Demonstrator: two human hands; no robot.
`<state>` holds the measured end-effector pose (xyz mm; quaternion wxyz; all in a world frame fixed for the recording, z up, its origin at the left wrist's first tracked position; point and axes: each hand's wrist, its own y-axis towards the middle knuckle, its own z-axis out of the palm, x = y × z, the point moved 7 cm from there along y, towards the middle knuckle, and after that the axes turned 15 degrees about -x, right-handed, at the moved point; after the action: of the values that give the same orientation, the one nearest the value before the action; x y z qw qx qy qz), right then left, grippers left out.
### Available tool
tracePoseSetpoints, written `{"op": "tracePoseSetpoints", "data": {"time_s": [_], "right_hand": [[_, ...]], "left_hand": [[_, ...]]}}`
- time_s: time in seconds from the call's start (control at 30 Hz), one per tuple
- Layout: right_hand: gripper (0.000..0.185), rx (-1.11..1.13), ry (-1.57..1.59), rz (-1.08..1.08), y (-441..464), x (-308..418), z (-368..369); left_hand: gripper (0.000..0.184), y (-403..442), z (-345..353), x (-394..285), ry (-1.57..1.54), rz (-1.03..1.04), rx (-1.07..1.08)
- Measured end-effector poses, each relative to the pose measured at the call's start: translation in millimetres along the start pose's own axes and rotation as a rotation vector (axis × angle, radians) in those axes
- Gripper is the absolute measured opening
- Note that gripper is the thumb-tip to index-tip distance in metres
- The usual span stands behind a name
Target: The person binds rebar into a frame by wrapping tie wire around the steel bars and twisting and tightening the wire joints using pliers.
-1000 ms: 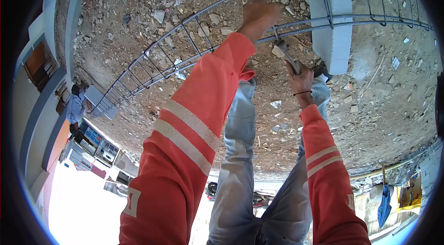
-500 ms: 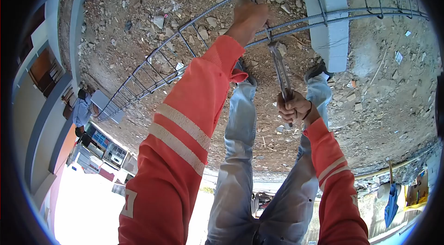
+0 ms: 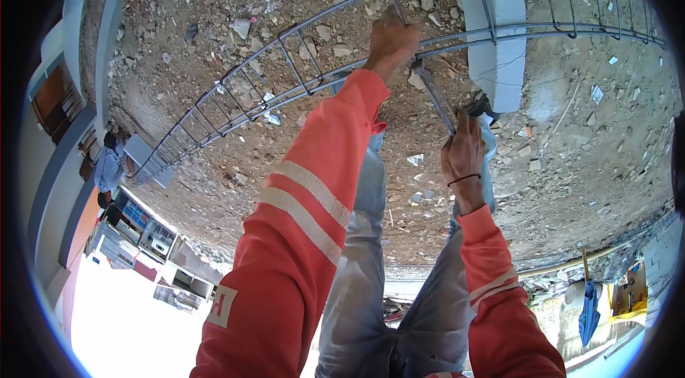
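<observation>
A long, curving rebar cage (image 3: 300, 85) of steel bars and square stirrups crosses in front of me. My left hand (image 3: 392, 39) is closed around a stirrup at the cage's middle, its fingers partly hidden from above. Just below it, the jaws of a pair of steel pincers (image 3: 434, 96) meet the near bar. My right hand (image 3: 464, 153) is wrapped around the pincers' handles, to the right and lower. The pincers slant from the bar down toward that hand. What exactly the jaws bite on is too small to make out.
A grey concrete beam or slab (image 3: 496, 28) lies under the cage on the right. Stones and debris litter the dirt ground (image 3: 214, 43). Far left, another person (image 3: 109, 164) is near a grey board (image 3: 148, 157) at the cage's end. A blue umbrella (image 3: 589, 312) hangs at lower right.
My right hand has moved up, closer to the cage, and the pincers' handles now slant more to the right. My left hand stays on the cage, slightly lower in view.
</observation>
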<state>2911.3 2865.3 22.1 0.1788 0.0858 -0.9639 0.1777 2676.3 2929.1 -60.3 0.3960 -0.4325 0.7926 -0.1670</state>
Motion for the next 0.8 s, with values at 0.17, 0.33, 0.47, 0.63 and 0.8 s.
{"op": "tracePoseSetpoints", "data": {"time_s": [0.17, 0.33, 0.47, 0.63, 0.8], "right_hand": [[0.032, 0.137, 0.016, 0.165, 6.7, -15.8, 37.0], [0.027, -0.051, 0.098, 0.083, 0.3, -11.3, 36.7], [0.026, -0.118, 0.13, 0.053, 9.0, -20.3, 35.0], [0.018, -0.006, 0.127, 0.135, 17.4, -38.5, 67.7], [0.03, -0.105, 0.175, 0.132, 12.5, -33.4, 92.8]], "left_hand": [[0.053, -2.1, -4.5, -11.5, 0.051, 0.064, 0.032], [0.052, 10.2, 16.0, 8.5, 0.167, 0.18, 0.074], [0.053, 8.3, 9.9, 2.8, 0.072, 0.066, 0.058], [0.041, 7.5, 11.1, -1.9, 0.226, 0.097, 0.069], [0.037, 14.5, 10.2, 15.6, 0.01, -0.1, -0.007]]}}
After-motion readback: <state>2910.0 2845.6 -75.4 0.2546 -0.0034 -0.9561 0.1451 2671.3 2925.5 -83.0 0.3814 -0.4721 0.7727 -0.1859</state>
